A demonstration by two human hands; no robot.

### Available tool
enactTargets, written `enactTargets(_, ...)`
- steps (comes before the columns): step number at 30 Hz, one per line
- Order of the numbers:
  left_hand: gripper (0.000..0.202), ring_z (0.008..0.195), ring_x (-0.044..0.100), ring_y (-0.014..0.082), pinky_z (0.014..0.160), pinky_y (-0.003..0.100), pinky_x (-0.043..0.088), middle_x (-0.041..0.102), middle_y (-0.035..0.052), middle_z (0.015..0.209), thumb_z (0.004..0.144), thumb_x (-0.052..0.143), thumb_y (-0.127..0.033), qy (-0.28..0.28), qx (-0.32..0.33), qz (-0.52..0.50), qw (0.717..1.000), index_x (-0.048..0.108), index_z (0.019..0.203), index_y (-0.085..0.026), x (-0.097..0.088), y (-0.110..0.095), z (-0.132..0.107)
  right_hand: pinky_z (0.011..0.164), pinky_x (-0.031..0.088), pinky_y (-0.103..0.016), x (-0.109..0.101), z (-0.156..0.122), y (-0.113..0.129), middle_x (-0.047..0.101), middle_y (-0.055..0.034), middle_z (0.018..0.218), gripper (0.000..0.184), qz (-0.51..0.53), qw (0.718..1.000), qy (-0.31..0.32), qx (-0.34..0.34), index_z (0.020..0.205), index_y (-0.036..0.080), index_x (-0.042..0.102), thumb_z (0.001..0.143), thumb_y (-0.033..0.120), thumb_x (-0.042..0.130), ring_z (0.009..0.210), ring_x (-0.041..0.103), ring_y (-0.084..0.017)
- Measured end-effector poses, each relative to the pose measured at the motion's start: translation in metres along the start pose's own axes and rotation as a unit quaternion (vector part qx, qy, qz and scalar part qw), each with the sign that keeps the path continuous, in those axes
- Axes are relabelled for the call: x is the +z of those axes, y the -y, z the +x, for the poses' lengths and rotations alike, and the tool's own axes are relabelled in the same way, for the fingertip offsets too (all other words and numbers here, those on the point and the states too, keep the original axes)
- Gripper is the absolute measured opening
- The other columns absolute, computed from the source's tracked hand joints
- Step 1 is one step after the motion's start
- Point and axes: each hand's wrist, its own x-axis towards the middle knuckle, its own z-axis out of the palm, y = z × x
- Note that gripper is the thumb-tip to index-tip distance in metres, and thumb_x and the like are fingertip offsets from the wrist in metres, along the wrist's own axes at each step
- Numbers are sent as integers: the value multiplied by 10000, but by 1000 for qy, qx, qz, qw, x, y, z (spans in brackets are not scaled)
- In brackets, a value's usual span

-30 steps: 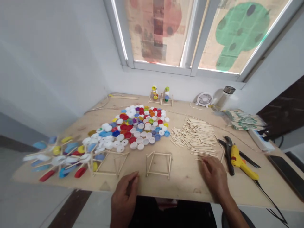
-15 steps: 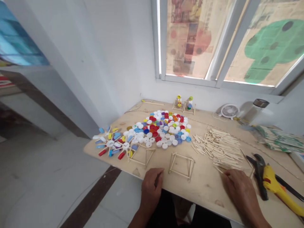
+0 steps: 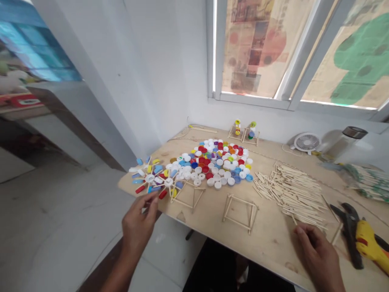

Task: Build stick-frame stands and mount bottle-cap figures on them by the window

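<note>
My left hand (image 3: 140,219) is at the table's left front edge, beside two wheel-like pieces of sticks and coloured bottle caps (image 3: 149,178). Its fingers are bent, with a gap between thumb and forefinger; its tips are close to a red cap (image 3: 163,194), and contact is unclear. Pinched in my right hand (image 3: 317,251) is a thin wooden stick (image 3: 294,220), its end pointing at the stick pile (image 3: 299,192). Two stick frames stand between my hands: one (image 3: 240,215) in the middle, another (image 3: 188,196) by the caps.
A heap of loose bottle caps (image 3: 219,162) covers the table's middle. A yellow glue gun (image 3: 369,239) and black-handled cutters (image 3: 349,231) lie at right. Behind are two small cap-and-stick models (image 3: 251,132), a white fan (image 3: 306,142), a glass bottle (image 3: 343,146) and bagged sticks (image 3: 369,180).
My left hand has moved left from the table's front edge to beside the wheel pieces. My right hand has turned, and a stick now shows in its fingertips. The view has shifted left.
</note>
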Motion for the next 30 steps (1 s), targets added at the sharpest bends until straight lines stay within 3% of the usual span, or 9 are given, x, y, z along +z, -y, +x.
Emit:
enactTargets(3,363,824,643,195,785,321,499,679,72,1022,847,435,-433,32,36,35,998,624,1053,-201,2,-2,20,615,514,-279,2,-1,1,722,-39,796,347,-42,999,5,-12,864,223,651,798,527,499,736,684,-238)
enactTargets(7,365,822,647,227,770,343,477,708,65,920,822,444,-412,84,73,78,991,634,1068,-220,11,-4,40,605,519,-294,4,0,-1,723,-45,817,356,-86,996,0,-34,877,232,661,806,530,479,750,692,-249)
enactTargets(13,310,868,652,278,783,385,438,728,94,907,813,403,-339,115,113,130,978,683,867,-218,18,-2,59,614,529,-306,7,2,-6,727,-49,860,366,-91,995,3,-46,882,231,655,821,527,447,781,696,-253)
enactTargets(23,288,882,642,257,856,393,414,715,83,915,830,366,-339,106,147,149,972,628,857,-221,18,1,58,633,539,-304,7,1,-5,727,-52,855,354,-71,996,-3,-49,878,221,661,816,503,456,774,697,-244)
enactTargets(30,290,865,639,252,794,354,439,711,75,894,831,352,-367,114,139,157,971,607,839,-229,17,2,58,624,541,-290,7,3,-7,730,-44,870,382,-74,997,10,-35,891,226,667,799,536,465,801,696,-246)
